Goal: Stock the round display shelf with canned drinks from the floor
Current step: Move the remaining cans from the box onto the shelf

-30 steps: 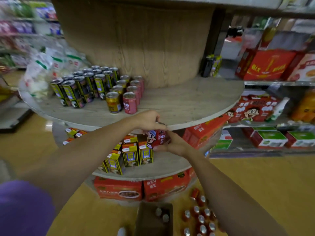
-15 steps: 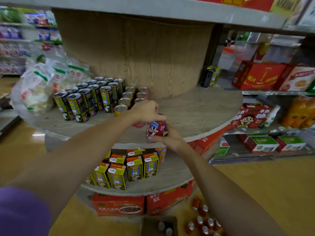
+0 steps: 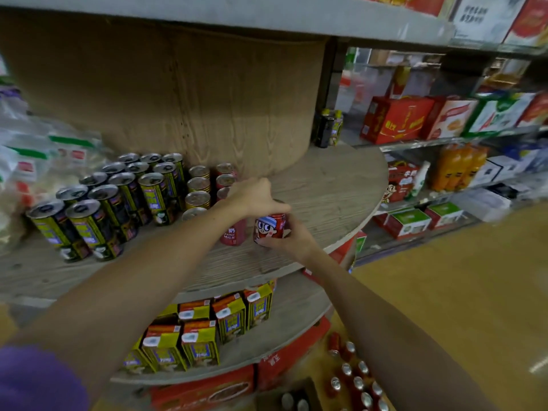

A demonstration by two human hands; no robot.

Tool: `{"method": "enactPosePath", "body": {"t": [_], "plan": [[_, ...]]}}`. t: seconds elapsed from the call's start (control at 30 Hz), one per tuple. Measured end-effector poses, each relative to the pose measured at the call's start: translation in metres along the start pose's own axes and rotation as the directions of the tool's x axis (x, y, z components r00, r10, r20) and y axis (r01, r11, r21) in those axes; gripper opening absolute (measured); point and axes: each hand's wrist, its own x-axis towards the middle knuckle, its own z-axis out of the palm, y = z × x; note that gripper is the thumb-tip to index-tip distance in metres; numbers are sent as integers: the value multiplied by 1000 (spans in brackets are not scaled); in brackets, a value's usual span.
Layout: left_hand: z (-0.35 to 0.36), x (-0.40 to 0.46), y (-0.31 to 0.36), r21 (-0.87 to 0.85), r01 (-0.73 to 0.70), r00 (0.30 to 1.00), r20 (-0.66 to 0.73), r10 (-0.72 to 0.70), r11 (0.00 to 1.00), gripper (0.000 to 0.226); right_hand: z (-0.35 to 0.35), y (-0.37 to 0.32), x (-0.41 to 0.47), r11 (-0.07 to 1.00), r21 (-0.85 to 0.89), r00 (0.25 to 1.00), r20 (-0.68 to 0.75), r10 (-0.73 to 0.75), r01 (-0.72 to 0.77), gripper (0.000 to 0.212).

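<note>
Hands: left hand point(image 3: 255, 197) and right hand point(image 3: 289, 238) both gripping small red cartoon-face can point(image 3: 268, 228), frame centre.
Done: several cans on round wooden shelf point(image 3: 335, 191).
Left: red cans on floor point(image 3: 355, 378), lower right.

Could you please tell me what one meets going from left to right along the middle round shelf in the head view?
White bagged goods → dark yellow-labelled cans → gold-topped cans → left hand → red cartoon can → right hand → bare shelf board.

two bare forearms, nothing worn at either wrist; a purple sleeve point(image 3: 35, 378) covers the left upper arm.
</note>
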Motion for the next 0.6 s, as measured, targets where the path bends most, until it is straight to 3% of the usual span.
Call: {"method": "enactPosePath", "body": {"t": [0.17, 0.3, 0.47, 0.6], "plan": [[-4, 15, -5, -33, 41, 997, 68, -39, 999, 62, -3, -2, 19, 999, -39, 999, 39, 0, 1, 73], [-9, 19, -2, -30, 89, 978, 190, -82, 996, 61, -13, -5, 24, 999, -46, 982, 188, 7, 2, 63], [-23, 13, 0, 93, 165, 861, 471, -189, 982, 69, -17, -7, 28, 987, -116, 903, 426, -50, 110, 70], [-29, -5, -1, 148, 254, 818, 495, -294, 956, 64, -2, -6, 27, 976, -117, 873, 476, -108, 184, 76]]}}
